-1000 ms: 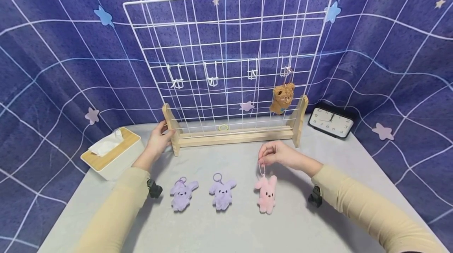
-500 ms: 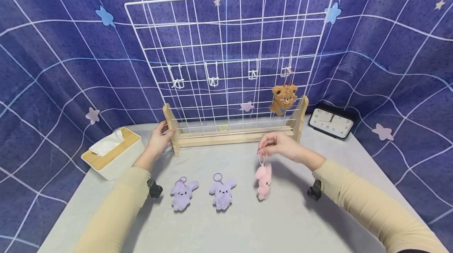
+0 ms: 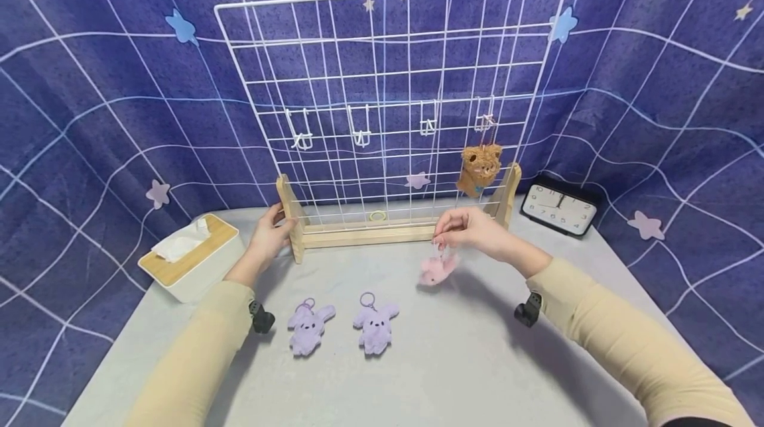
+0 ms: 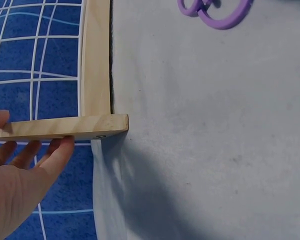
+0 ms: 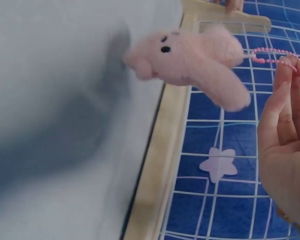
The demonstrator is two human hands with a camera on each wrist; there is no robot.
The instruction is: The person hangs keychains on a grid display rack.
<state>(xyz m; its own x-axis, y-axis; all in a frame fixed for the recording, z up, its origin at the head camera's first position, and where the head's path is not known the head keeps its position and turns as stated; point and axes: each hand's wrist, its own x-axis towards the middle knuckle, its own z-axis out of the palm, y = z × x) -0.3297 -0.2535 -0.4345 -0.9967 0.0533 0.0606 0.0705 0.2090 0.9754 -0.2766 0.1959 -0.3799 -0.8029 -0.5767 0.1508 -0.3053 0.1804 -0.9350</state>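
My right hand (image 3: 474, 235) pinches the pink bead chain (image 5: 275, 51) of a pink bunny plush keychain (image 5: 190, 57). The bunny dangles in the air in front of the rack's base. My left hand (image 3: 268, 238) holds the wooden end foot (image 4: 65, 127) of the grid rack, thumb on one side and fingers on the other. On the white wire grid (image 3: 388, 72) hang several white hooks, among them an unoccupied one (image 3: 428, 126). From the rightmost hook hangs a brown bear plush keychain (image 3: 480, 168). Two purple plush keychains, a left one (image 3: 307, 331) and a right one (image 3: 376, 329), lie on the table.
A tissue box (image 3: 191, 258) stands at the left of the grey table (image 3: 382, 394). To the right of the rack sits a black-framed clock (image 3: 559, 207). Behind everything hangs a blue patterned curtain (image 3: 107, 128). A yellow-green ring (image 3: 377, 216) shows behind the grid.
My right hand has lifted the pink bunny off the table and carried it towards the rack, where it swings and tilts. The bear has turned slightly. My left hand stays on the foot.
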